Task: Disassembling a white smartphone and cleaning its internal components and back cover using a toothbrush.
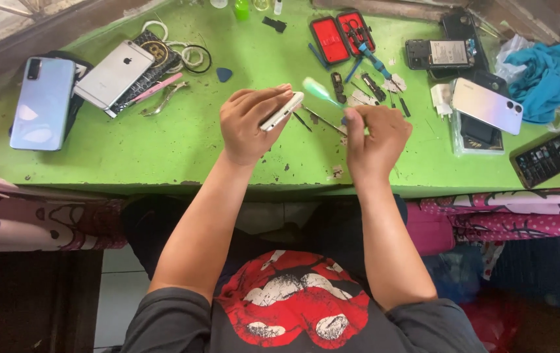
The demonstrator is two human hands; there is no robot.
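A: What sits at the centre?

B: A slim white phone (281,111), held edge-up above the green table (182,147), near its front edge. The left hand (248,125) has it: fingers wrapped over the top edge, thumb underneath, a firm closed grip.

A: And the other hand?

B: The right hand (375,140) is curled shut around the handle of a light green toothbrush (321,92). The brush head points up and left, toward the phone's upper end. It looks blurred, and I cannot tell whether the bristles touch the phone.

A: What lies just under the hands?

B: Thin metal tools (322,120), tweezers or picks, lie on the table between the two hands. Small parts and screws are scattered just beyond the right hand.

A: Further out?

B: At the far side, an open red-lined tool case (343,36) with a blue-handled screwdriver (373,60) beside it. To the right, an opened phone showing its battery (440,53), a pale iridescent phone (487,105) lying face down, and a dark phone frame (544,159) near the table's right end. A blue cloth (548,77) is bunched at the far right.

A: And left?

B: A light blue phone (43,102) lies face down, well apart from the hands, next to a silver phone (114,74) resting on a dark patterned case. A blue guitar-pick-shaped opener (224,74) sits beyond the left hand.
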